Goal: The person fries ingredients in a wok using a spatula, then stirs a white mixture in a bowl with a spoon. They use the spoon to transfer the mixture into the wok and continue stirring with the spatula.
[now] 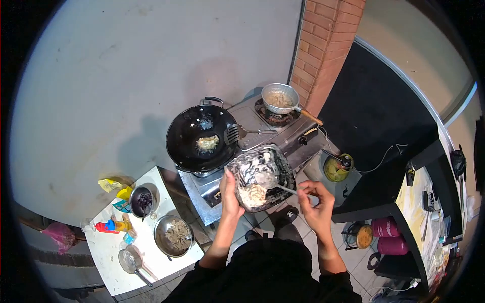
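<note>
My left hand point(231, 199) grips the left rim of a black, square-sided bowl point(285, 169) smeared with white batter. A pale lump of batter-coated food point(252, 195) lies at the bowl's near left side. Between the fingers of my right hand point(317, 204) is the handle of a metal spoon point(286, 189), its head down in the batter. Just beyond the bowl stands a black wok point(184, 134) on the stove, with one battered piece point(207, 144) frying in oil. A slotted spatula point(240, 133) rests across the wok's right rim.
On the back right burner sits a small saucepan point(279, 96), its wooden handle jutting right. The left white table point(108, 252) bears a bowl of grey pieces point(177, 236), a dark-filled bowl point(143, 201), a strainer point(130, 261) and sauce bottles point(113, 225). A greenish pot point(336, 169) stands right.
</note>
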Demonstrator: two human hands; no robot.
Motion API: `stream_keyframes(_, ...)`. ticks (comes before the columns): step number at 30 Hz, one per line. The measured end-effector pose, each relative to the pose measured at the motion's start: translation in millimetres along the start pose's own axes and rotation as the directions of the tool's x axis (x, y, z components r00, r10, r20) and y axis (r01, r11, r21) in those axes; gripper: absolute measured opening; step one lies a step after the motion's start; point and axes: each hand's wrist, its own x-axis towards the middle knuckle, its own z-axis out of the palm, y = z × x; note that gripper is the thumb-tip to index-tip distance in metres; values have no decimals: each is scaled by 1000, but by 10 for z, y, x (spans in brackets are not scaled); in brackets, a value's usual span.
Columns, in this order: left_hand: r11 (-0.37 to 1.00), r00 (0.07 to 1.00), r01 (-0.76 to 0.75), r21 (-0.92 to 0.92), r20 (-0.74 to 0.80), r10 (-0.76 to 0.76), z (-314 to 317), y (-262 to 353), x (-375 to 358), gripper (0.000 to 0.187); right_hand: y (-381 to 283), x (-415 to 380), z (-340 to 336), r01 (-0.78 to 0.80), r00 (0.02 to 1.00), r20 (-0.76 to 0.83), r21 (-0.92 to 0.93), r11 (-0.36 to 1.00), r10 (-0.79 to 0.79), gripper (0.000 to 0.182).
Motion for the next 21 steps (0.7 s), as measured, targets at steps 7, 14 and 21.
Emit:
stream_keyframes(7, 994, 969, -98, -45, -230, 85, -118, 334, 13, 54, 143, 385, -5, -19, 910, 406, 241, 970, -84, 27)
stream_keyframes(14, 930, 822, -295, 218, -439, 363, -206, 543, -74, 63, 1268, 1556, 405, 263, 908, 366, -129, 956, -201, 32)
stream_keyframes(21, 873, 611, -401, 278, -628, 481, -28, 437, -174, 66, 2394, 2256, 1070, 551, 767, 558, -317, 772, -318, 45)
